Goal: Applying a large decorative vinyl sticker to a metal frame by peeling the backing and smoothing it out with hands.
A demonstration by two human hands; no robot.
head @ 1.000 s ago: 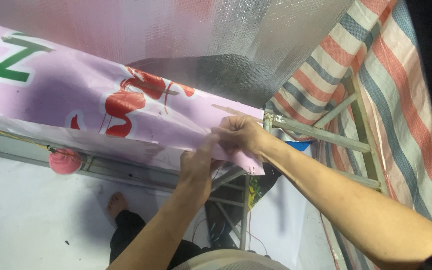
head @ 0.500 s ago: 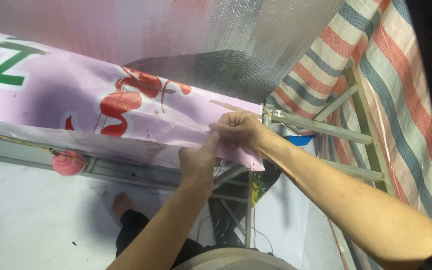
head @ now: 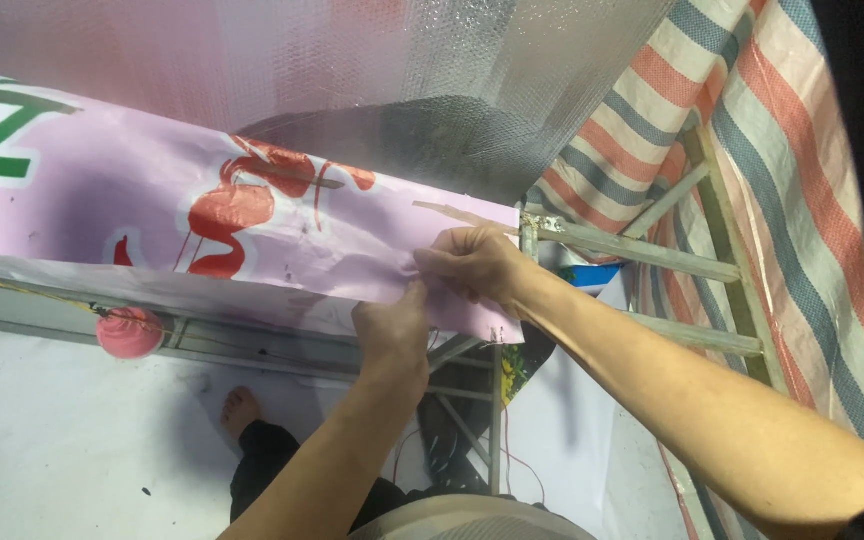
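A pink banner with red and green printed shapes stretches from the left to a metal frame at the right. My right hand pinches the banner's right end near its edge, beside the frame's corner. My left hand reaches up from below and grips the banner's lower edge just left of my right hand. The two hands nearly touch. A strip of tape lies on the banner above my right hand.
Silver bubble foil hangs behind the banner. A red, blue and white striped tarp covers the right side. A pink ball hangs under the banner. Below lie a white floor, my bare foot and thin metal bars.
Both hands stay on the banner's right end. My left hand has crept slightly up and right toward my right hand. The view has shifted a little.
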